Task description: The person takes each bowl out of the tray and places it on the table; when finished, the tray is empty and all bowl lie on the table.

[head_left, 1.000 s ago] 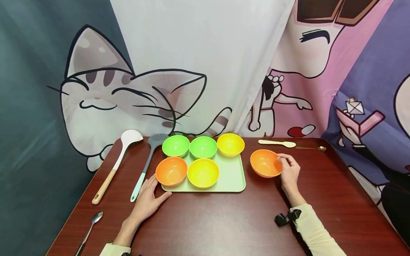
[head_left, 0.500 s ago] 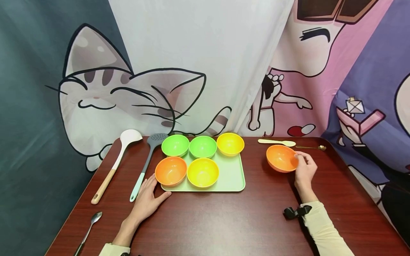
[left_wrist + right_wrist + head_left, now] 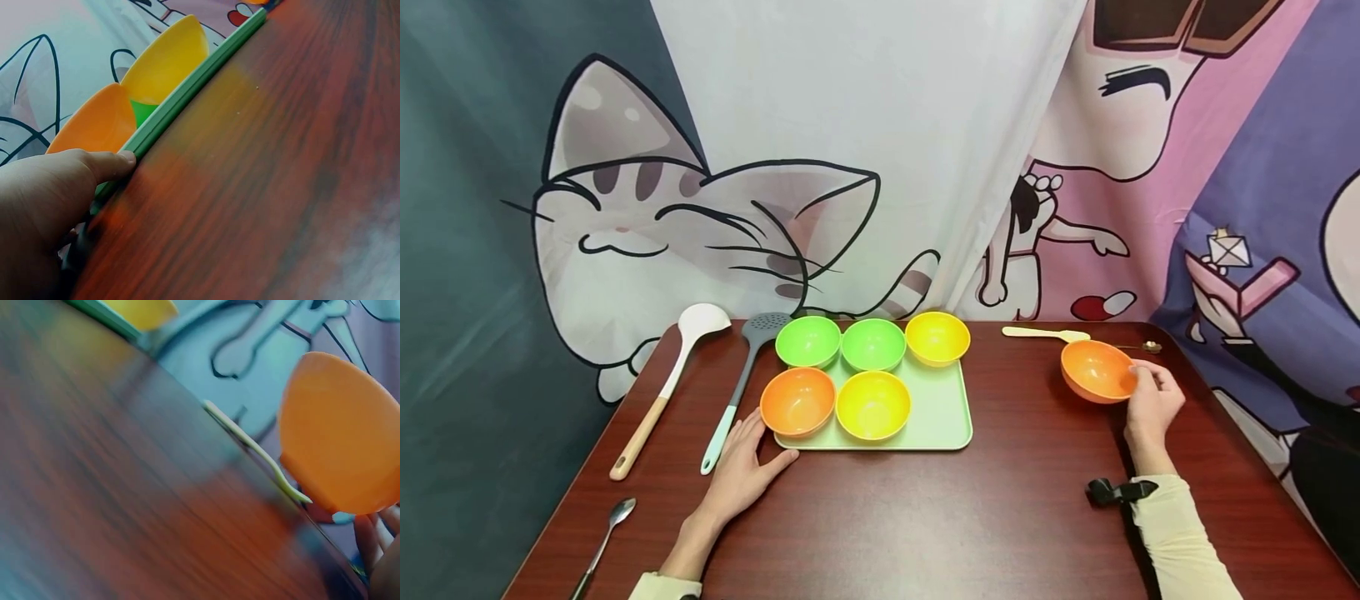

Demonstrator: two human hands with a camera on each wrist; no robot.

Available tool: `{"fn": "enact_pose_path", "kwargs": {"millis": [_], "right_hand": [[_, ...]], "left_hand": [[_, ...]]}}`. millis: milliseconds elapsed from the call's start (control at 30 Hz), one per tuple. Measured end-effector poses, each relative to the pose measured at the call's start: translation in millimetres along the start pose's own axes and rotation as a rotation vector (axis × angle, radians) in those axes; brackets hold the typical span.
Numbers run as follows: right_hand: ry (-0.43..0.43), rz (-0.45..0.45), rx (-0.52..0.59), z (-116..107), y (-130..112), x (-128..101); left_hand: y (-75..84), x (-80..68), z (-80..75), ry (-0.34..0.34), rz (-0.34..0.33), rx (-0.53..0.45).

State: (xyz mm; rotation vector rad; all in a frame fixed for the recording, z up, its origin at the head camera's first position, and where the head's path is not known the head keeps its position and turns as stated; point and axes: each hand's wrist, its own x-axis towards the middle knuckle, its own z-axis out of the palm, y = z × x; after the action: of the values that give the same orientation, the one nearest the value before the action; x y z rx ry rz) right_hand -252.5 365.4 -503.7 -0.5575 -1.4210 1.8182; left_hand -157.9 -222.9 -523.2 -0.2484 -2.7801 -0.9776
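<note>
R hand (image 3: 1152, 406): holds orange bowl (image 3: 1097, 372) by its near-right rim, thumb + fingers pinched on the edge; cream sleeve and black strap at the wrist.
Orange bowl: far-right part of table (image 3: 1000, 517), well apart from tray, tipped a bit toward the camera; whether it is lifted or touching the wood, can't tell. R wrist view shows its underside (image 3: 337, 440), fingertips (image 3: 375, 534) at the lower edge.
Just behind bowl: cream spoon (image 3: 1045, 333) lying flat, partly hidden by the bowl rim; thin gold spoon (image 3: 1146, 346) beside it to the right.
L hand (image 3: 741, 471): flat on table, fingers relaxed + straight, holding nothing; thumb tip against near-left corner of tray (image 3: 940, 417). L wrist view: thumb (image 3: 106, 165) touches the green tray edge (image 3: 187, 94).
Tray: pale green, centre of table, 5 bowls on it. Back row L to R: green bowl (image 3: 808, 341), 2nd green bowl (image 3: 873, 344), yellow bowl (image 3: 937, 337). Front row: 2nd orange bowl (image 3: 797, 402), 2nd yellow bowl (image 3: 873, 405). Front-right spot of tray bare.
Left of tray: grey slotted spatula (image 3: 741, 387) w/ pale blue handle, close to L hand; white ladle (image 3: 666, 387) w/ wooden handle further left; metal spoon (image 3: 602, 546) near the front-left table edge.
Backdrop: cartoon cat curtain (image 3: 700, 225) behind table.
</note>
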Motion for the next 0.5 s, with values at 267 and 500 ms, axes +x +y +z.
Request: {"fn": "enact_pose_path", "kwargs": {"millis": [267,500], "right_hand": [[0.126,0.038,0.003,-24.7,-7.5,23.1],[0.235,0.018,-0.022,-30.2,-7.9,27.5]], "left_hand": [[-1.2,0.1,0.1,-0.014,-0.013,-0.001],[-1.2,0.7,0.6,-0.010,-0.008,-0.004]]}}
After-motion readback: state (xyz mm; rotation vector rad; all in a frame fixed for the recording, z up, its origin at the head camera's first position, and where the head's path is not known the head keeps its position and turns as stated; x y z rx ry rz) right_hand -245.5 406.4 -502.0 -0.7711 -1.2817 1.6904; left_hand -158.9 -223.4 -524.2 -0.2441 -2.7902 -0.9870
